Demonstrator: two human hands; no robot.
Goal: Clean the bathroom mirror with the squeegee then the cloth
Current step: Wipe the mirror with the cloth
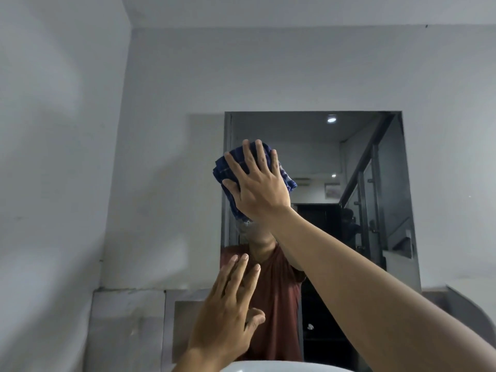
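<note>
R grip (257,181) lies flat on the blue checked cloth (222,167), fingers spread & near straight, palm pressing it vs the mirror (316,157). The fingers aren't curled round it, and the thumb lies by the cloth's left edge. I see the cloth bunched under the palm, sticking out left, right & below the grip; the fingertips reach its top edge. It sits in the mirror's upper half, toward the left side, a bit below the top edge.

L grip (230,304) is lower, toward the mirror's bottom edge, and holds nothing: fingers straight & close together, pointing up, thumb out to the right. I can't tell if it touches the glass. The 2 grips are well apart, L below R.

The reflection shows a dark red shirt (279,304) behind the grips. A white sink rim (268,367) sits at the bottom of view, w/ grey wall (67,157) left of the mirror.
</note>
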